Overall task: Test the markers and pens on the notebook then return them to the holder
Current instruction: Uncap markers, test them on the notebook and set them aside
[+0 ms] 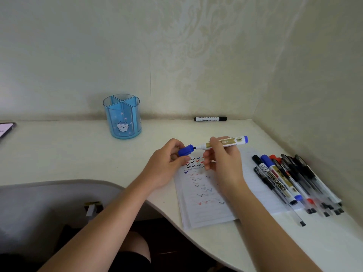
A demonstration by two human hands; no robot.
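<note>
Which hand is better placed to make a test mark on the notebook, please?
Probably the right hand: it grips the uncapped blue marker, tip bare, directly above the notebook. The left hand only pinches the blue cap beside the tip.

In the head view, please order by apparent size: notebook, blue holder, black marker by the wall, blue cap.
1. notebook
2. blue holder
3. black marker and blue cap: unsure; the marker looks longer but thinner, and lies farther away.
</note>
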